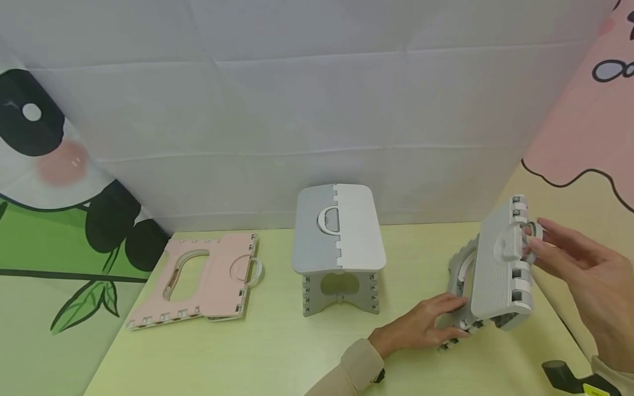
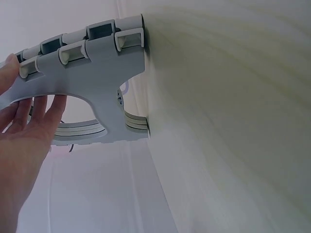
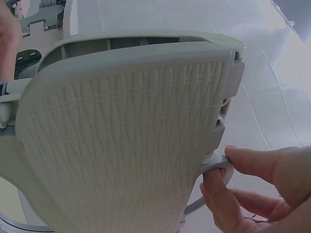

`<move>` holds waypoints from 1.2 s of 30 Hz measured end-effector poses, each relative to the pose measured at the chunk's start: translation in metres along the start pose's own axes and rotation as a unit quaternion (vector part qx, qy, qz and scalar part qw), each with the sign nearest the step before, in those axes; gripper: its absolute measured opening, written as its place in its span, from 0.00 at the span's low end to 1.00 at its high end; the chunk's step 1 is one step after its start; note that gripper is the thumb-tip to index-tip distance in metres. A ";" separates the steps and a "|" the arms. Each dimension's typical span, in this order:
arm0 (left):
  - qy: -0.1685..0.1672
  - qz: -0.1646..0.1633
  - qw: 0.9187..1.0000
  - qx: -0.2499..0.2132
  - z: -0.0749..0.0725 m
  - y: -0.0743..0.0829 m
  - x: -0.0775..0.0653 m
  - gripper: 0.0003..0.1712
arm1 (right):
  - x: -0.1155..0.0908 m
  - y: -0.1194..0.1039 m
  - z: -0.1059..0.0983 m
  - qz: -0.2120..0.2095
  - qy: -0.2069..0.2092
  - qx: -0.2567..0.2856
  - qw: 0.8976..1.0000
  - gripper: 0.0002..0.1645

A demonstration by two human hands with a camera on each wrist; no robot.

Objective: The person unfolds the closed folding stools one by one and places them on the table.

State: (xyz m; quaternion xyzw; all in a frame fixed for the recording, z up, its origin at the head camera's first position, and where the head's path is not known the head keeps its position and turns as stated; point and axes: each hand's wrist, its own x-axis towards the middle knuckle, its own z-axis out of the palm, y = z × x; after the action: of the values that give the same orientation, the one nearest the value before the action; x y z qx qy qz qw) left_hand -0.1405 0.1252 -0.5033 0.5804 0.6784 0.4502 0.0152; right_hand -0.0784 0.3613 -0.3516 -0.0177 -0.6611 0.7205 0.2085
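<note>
A grey folding stool [image 1: 495, 269] stands tilted at the right side of the table, nearly folded. My right hand [image 1: 584, 269] pinches its carry handle [image 1: 535, 242] between thumb and fingers. In the right wrist view a finger hooks through that handle [image 3: 221, 164], beside the ribbed seat top [image 3: 116, 131]. Lower down, my left hand [image 1: 426, 324] grips the stool's leg panel. Seen from the left wrist, the fingers of that hand [image 2: 29, 141] pass through the cutout in the leg panel [image 2: 102, 77], with the thumb over its hinged edge.
Mid-table, a grey-and-white stool [image 1: 359, 231] stands unfolded near the back wall. A pink stool [image 1: 225, 286] lies folded flat on the left of the table [image 1: 277, 357]. Close to my right forearm is a black object [image 1: 562, 377] with a yellow label.
</note>
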 end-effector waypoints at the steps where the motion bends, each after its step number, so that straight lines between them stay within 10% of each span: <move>1: 0.001 0.001 1.000 -0.003 0.000 0.000 0.000 0.36 | 0.000 0.000 0.000 0.004 0.001 -0.001 1.000 0.27; 21: -0.036 -0.027 0.998 0.031 -0.003 0.002 0.003 0.35 | -0.006 -0.007 0.005 0.052 0.003 -0.038 0.998 0.33; 36: -0.036 -0.052 0.998 -0.028 -0.003 0.002 -0.001 0.35 | -0.009 -0.008 0.005 0.086 -0.007 -0.151 0.985 0.38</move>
State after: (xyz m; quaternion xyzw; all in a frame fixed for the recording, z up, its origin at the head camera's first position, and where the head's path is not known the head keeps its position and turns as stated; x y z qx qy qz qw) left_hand -0.1399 0.1229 -0.5008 0.5595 0.6938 0.4466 0.0788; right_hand -0.0697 0.3537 -0.3456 -0.1008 -0.7599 0.6277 0.1354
